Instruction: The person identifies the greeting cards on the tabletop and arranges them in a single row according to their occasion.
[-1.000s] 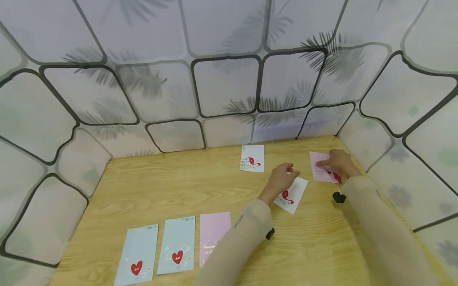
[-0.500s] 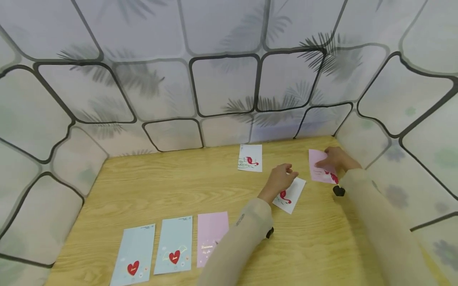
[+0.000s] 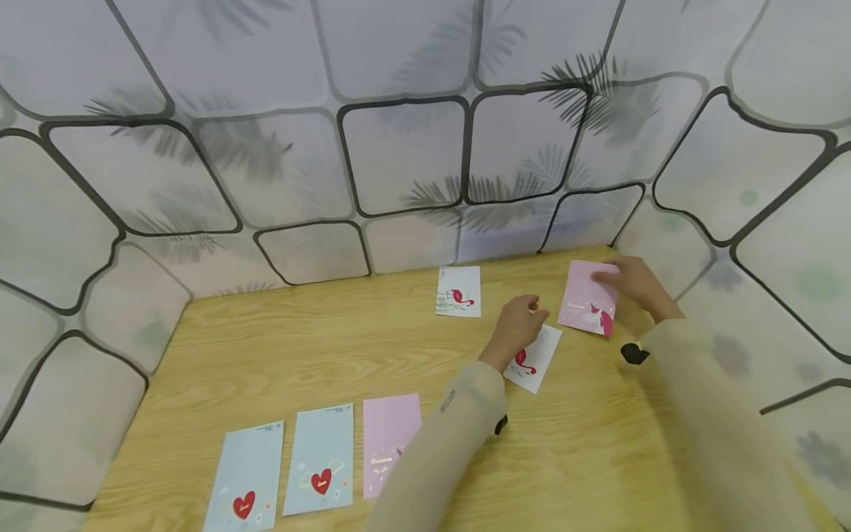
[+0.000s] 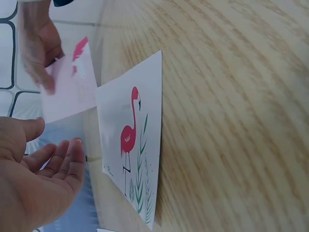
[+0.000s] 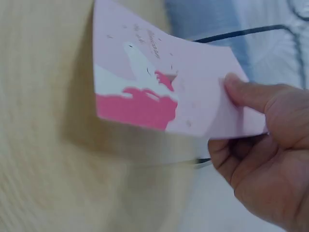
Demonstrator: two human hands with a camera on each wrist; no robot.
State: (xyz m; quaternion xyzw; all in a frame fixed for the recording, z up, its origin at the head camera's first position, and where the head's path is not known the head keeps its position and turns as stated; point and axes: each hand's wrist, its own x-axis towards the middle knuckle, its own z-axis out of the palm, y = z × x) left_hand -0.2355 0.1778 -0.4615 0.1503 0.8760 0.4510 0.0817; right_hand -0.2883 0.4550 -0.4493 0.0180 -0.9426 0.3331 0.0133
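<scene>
The person's right hand (image 3: 634,284) pinches the far edge of a pink unicorn card (image 3: 589,307), thumb on its printed face and the other fingers curled behind it, as the right wrist view shows. The card is lifted off the wooden table (image 3: 299,347) near the right rear corner and bows slightly under its own weight, its free end tilted down toward the table. The left hand (image 3: 517,329) is relaxed and holds nothing; its fingers lie loosely curved over the upper end of a white flamingo card (image 3: 532,360) that lies flat on the table, just beside the pink one. From the pictures it cannot be told whether the fingertips touch that card or hang just above it.

A second flamingo card (image 3: 459,291) lies flat further back, apart from both hands. Near the front edge three cards lie in a row: two pale blue heart cards (image 3: 246,478) (image 3: 320,458) and another pink card (image 3: 388,436), partly hidden by the left sleeve.

To carry the lifted card well, the pinch should stay firm but light, since the thin paper already bends and would crease under a hard squeeze. Keeping it level and clear of the flamingo card beside it would avoid dragging that card out of place, and the drooping end should be watched so it does not catch on the table
</scene>
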